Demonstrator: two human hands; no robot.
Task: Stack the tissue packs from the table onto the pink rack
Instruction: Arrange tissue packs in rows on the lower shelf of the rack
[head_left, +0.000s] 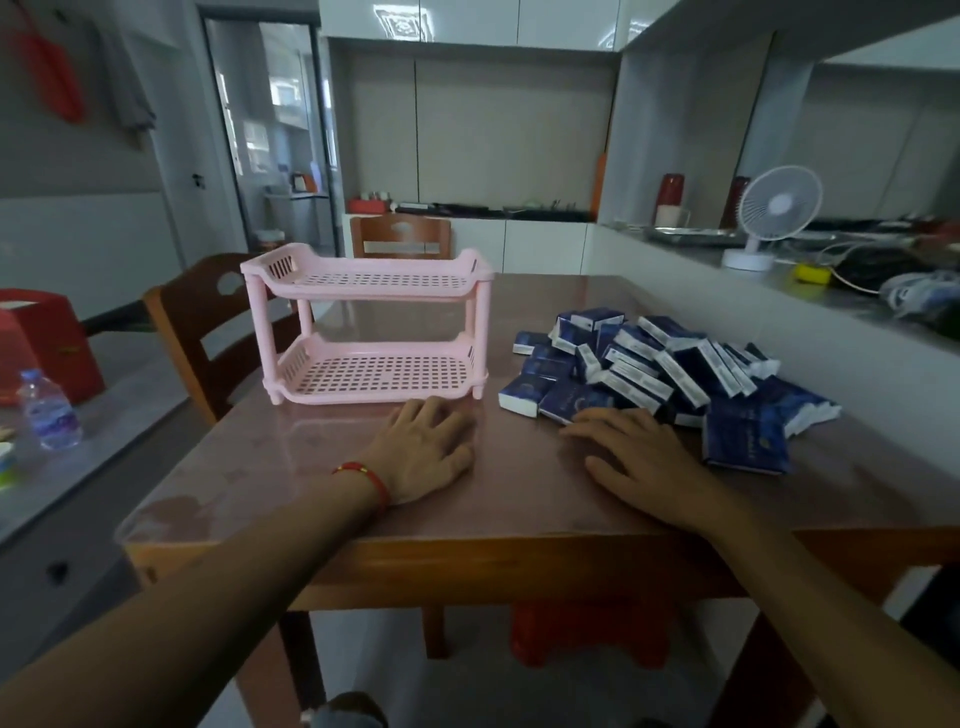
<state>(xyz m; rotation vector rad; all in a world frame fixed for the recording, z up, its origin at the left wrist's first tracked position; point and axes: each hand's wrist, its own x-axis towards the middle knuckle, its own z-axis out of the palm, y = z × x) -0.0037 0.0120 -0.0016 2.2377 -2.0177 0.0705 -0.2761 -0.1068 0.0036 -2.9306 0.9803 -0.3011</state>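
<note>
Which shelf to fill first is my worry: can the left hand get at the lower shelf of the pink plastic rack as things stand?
Probably yes. The left hand lies flat on the wooden table just before the pink plastic rack, whose empty lower shelf has an open front.

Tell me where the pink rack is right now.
In the head view the pink rack stands on the table left of centre, both shelves bare, just beyond the left hand, with the tissue packs heaped to its right.
</note>
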